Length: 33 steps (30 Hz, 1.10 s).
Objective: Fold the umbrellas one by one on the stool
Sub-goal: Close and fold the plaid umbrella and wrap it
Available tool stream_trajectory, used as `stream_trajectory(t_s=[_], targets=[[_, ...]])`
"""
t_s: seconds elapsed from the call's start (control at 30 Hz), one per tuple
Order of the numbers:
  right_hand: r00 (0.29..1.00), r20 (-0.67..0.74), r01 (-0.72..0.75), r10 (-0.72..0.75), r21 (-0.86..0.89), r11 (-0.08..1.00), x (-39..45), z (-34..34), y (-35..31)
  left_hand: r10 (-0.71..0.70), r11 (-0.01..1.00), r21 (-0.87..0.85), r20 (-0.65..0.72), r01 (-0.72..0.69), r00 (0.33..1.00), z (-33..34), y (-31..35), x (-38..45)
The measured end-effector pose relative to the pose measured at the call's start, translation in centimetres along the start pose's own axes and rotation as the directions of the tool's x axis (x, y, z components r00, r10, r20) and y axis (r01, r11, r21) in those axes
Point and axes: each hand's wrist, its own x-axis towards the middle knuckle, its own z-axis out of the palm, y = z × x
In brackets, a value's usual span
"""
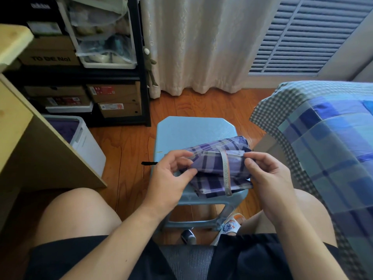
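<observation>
We pinch the plaid umbrella (220, 164) over the stool (189, 130), left hand (169, 178) and right hand (268, 176) each in a tight grip on its folds.

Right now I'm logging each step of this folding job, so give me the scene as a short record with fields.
item: purple plaid umbrella, collapsed, fabric partly gathered
support: light blue stool; umbrella is over its near half
strap: closure strap lies across the fabric, its end hanging loose
left hand: left hand pinches the fabric's left end
right hand: right hand pinches the fabric's right end
nearby: bed to the right
</observation>
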Motion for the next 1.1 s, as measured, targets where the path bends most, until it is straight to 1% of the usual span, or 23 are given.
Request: stream_trajectory(t_s=[0.07,0.17,0.23,0.3,0.37,0.4,0.47,0.5,0.53,0.57,0.6,0.63,0.67,0.7,0.73,0.8,0.83,0.87,0.9,0.97,1.0,1.07,1.1], targets=[[1.0,0.015,0.027,-0.028,0.042,0.999,0.1,0.0,-0.1,-0.027,1.0,-0.006,0.048,0.027,0.998,0.1,0.1,-0.2],[0.994,0.083,0.06,-0.065,0.053,0.997,0.4,-0.3,-0.5,-0.033,0.996,0.089,0.191,0.016,0.981,0.6,0.9,-0.5],[0.986,0.137,0.087,-0.091,0.03,0.996,0.6,-0.5,-1.0,0.053,0.984,0.153,0.224,-0.089,0.973,0.9,0.8,-0.4],[0.983,0.14,0.12,-0.118,-0.008,0.993,0.8,-0.5,-1.8,0.212,0.938,0.237,0.19,-0.255,0.959,1.0,0.3,-0.3],[0.981,0.118,0.155,-0.153,-0.005,0.988,1.0,-0.4,-2.5,0.398,0.823,0.381,0.14,-0.421,0.906,0.7,-0.4,-0.3],[0.98,0.11,0.166,-0.166,0.005,0.986,1.0,-0.4,-2.8,0.491,0.733,0.457,0.157,-0.503,0.857,0.5,-0.7,-0.2],[0.981,0.102,0.164,-0.165,0.013,0.986,1.2,-0.5,-2.8,0.598,0.567,0.536,0.255,-0.626,0.76,0.3,-1.1,-0.5],[0.983,0.101,0.154,-0.155,0.017,0.988,1.2,-0.5,-2.9,0.609,0.544,0.539,0.274,-0.643,0.744,0.3,-1.2,-0.6],[0.985,0.099,0.143,-0.145,0.023,0.989,1.1,-0.5,-3.0,0.573,0.605,0.507,0.259,-0.614,0.778,0.4,-1.1,-0.7],[0.986,0.093,0.137,-0.139,0.03,0.99,1.1,-0.5,-3.1,0.464,0.756,0.416,0.204,-0.506,0.862,0.6,-0.6,-0.9],[0.986,0.091,0.136,-0.139,0.037,0.99,1.2,-0.5,-3.2,0.282,0.918,0.243,0.154,-0.313,0.947,1.0,0.1,-1.2],[0.985,0.095,0.139,-0.143,0.043,0.989,1.2,-0.5,-3.4,0.101,0.993,0.047,0.167,-0.11,0.981,1.3,0.5,-1.4],[0.984,0.103,0.142,-0.146,0.05,0.989,1.2,-0.5,-3.5,-0.004,0.997,-0.079,0.192,0.019,0.981,1.5,0.8,-1.3],[0.982,0.113,0.146,-0.151,0.051,0.988,1.3,-0.4,-3.6,-0.022,0.994,-0.104,0.214,0.046,0.977,1.4,0.8,-1.2],[0.981,0.116,0.149,-0.153,0.045,0.988,1.4,-0.4,-3.5,0.005,0.997,-0.076,0.243,0.014,0.97,1.2,0.6,-1.0],[0.981,0.113,0.153,-0.156,0.039,0.987,1.5,-0.5,-3.3,0.099,0.988,0.078,0.321,-0.13,0.942,0.7,0.1,-1.0],[0.982,0.105,0.154,-0.158,0.039,0.987,1.5,-0.6,-3.3,0.122,0.971,0.159,0.323,-0.181,0.939,0.5,-0.2,-1.0],[0.983,0.095,0.156,-0.159,0.035,0.987,1.5,-0.8,-3.3,0.154,0.949,0.228,0.273,-0.22,0.95,0.2,-0.5,-0.9],[0.983,0.088,0.157,-0.16,0.033,0.987,1.6,-1.0,-3.2,0.206,0.92,0.301,0.169,-0.249,0.964,0.0,-0.9,-0.7],[0.983,0.104,0.147,-0.15,0.038,0.988,1.6,-1.4,-3.2,0.274,0.842,0.498,-0.062,-0.208,0.96,-0.9,-1.4,0.2],[0.983,0.114,0.137,-0.141,0.038,0.99,1.6,-1.6,-3.2,0.262,0.784,0.6,-0.083,-0.162,0.962,-1.6,-1.5,0.8],[0.985,0.126,0.112,-0.118,0.054,0.992,1.6,-1.8,-3.1,0.086,0.678,0.729,0.039,-0.088,0.995,-2.9,-1.9,1.8],[0.987,0.125,0.092,-0.099,0.061,0.994,1.5,-1.7,-3.2,-0.001,0.634,0.769,0.11,-0.084,0.994,-3.4,-2.2,2.0]])
